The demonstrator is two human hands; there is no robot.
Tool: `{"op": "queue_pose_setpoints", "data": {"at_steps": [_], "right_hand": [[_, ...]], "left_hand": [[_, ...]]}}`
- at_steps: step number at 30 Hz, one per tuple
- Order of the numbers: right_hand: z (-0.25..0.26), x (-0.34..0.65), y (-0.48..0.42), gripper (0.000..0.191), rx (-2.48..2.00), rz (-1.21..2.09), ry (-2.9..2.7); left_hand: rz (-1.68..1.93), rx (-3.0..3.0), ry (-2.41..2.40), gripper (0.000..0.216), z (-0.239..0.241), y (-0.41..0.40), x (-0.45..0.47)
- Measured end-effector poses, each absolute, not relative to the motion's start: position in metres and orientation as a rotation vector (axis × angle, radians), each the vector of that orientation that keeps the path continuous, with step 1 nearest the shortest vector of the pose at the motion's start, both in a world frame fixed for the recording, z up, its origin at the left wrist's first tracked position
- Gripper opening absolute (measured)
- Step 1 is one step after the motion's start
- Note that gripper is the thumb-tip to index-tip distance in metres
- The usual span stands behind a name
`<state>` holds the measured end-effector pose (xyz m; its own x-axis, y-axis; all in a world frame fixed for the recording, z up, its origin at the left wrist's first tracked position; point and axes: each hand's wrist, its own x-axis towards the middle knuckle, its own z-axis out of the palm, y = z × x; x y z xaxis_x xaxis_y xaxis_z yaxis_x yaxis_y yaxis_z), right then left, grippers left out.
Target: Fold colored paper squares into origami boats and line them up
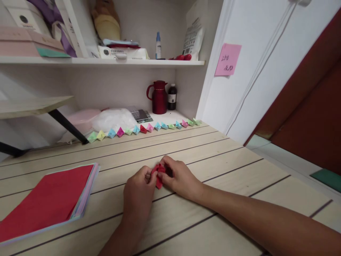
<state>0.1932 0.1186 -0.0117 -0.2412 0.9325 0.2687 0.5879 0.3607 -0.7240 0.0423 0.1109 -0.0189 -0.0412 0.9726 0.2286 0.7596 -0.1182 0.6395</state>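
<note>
A small folded piece of red paper (159, 175) is pinched between both my hands, low over the wooden tabletop (226, 160). My left hand (138, 193) grips its left side with closed fingers. My right hand (179, 177) pinches its right side, fingers curled over it. Much of the paper is hidden by my fingers. A stack of coloured paper sheets with a red sheet on top (46, 199) lies to the left of my hands.
A row of several small folded paper pieces in mixed colours (145, 128) lines the table's far edge. Behind it stand a dark red jug (159, 97), a dark bottle (172, 96) and a plastic bag (114, 119). A pink note (227, 59) sticks to the white wall.
</note>
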Motion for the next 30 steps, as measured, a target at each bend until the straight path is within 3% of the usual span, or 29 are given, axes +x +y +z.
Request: {"op": "queue_pose_setpoints", "data": {"at_steps": [15, 19, 22, 30], "right_hand": [[-0.0161, 0.1961, 0.1219, 0.016, -1.354, 0.542, -1.955], [-0.0156, 0.1977, 0.1252, 0.010, -1.298, 0.551, -1.980], [-0.0171, 0.1980, 0.1268, 0.016, -1.287, 0.539, -1.982], [-0.0193, 0.1959, 0.1259, 0.020, -1.328, 0.423, -2.068]], "left_hand": [[0.684, 2.136, 1.988, 0.007, -0.0131, 0.1049, 0.0481], [0.721, 2.149, 1.838, 0.009, -0.0168, 0.1050, 0.0456], [0.767, 2.129, 1.712, 0.013, -0.0207, 0.1048, 0.0452], [0.638, 2.299, 1.851, 0.019, -0.0157, 0.1022, 0.0498]]}}
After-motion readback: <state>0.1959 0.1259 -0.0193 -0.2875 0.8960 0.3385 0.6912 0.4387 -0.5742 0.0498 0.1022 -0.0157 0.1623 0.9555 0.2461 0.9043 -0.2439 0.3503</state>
